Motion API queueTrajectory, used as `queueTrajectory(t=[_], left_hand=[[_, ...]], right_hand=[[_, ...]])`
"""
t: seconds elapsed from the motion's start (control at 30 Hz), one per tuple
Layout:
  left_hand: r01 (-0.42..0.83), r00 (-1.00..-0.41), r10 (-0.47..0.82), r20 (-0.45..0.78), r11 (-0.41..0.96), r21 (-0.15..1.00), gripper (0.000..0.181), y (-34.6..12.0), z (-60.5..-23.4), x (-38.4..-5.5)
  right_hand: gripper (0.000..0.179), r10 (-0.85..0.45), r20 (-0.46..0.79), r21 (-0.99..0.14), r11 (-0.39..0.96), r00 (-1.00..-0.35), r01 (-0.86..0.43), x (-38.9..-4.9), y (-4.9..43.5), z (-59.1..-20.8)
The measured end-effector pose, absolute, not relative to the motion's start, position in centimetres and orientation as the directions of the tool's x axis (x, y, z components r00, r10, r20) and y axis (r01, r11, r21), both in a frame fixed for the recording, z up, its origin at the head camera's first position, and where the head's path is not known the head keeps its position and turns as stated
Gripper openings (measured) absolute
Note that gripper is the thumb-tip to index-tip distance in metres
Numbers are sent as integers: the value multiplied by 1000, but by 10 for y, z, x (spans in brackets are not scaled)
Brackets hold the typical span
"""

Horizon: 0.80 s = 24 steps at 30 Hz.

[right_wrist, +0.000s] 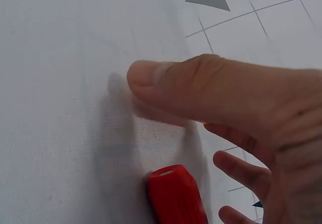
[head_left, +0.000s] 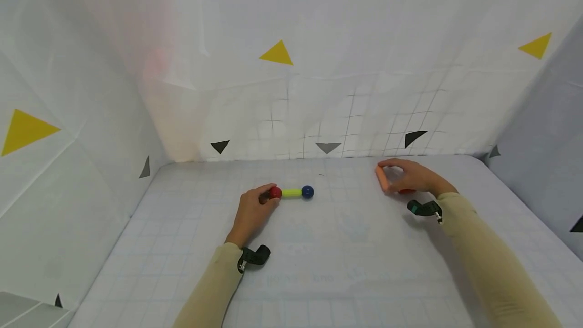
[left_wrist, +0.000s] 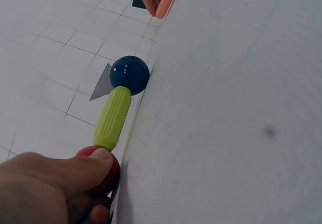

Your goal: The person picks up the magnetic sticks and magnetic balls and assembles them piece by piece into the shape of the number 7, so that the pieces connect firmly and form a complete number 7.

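My left hand (head_left: 253, 212) pinches a red ball (head_left: 275, 193) between thumb and fingers at the left-middle of the table. From that ball a yellow-green ribbed rod (head_left: 291, 193) runs right to a dark blue ball (head_left: 307, 192), the three joined in a line; the left wrist view shows the same chain, with the blue ball (left_wrist: 130, 75) at its far end. Farther right, my right hand (head_left: 415, 176) holds an orange rod (head_left: 381, 178) with fingers and thumb near its ends. Beneath that hand lies a red rod (right_wrist: 177, 196), mostly covered in the head view.
A white gridded sheet covers the table (head_left: 319, 252). White cloth walls stand at the back, left and right, bearing yellow triangles (head_left: 278, 53) and dark ones (head_left: 415, 138). The right hand is close to the table's back edge.
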<state>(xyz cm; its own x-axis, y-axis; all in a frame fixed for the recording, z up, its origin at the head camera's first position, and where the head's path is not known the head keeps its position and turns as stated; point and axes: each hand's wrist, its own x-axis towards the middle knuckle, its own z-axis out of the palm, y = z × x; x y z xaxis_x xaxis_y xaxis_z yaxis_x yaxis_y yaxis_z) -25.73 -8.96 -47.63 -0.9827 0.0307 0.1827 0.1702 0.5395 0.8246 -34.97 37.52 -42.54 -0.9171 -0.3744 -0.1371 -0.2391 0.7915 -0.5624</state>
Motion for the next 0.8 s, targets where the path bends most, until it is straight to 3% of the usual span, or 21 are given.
queueTrajectory(t=[0.5, 0.8], left_hand=[[175, -982, 34, 188, 548, 818, 42, -89, -475, -256], [172, -982, 31, 186, 547, 819, 43, -89, -473, -255]], right_hand=[[87, -303, -18, -551, 798, -953, -243, -337, 368, -425], [93, -260, 30, -616, 755, -965, -222, -325, 355, -422]])
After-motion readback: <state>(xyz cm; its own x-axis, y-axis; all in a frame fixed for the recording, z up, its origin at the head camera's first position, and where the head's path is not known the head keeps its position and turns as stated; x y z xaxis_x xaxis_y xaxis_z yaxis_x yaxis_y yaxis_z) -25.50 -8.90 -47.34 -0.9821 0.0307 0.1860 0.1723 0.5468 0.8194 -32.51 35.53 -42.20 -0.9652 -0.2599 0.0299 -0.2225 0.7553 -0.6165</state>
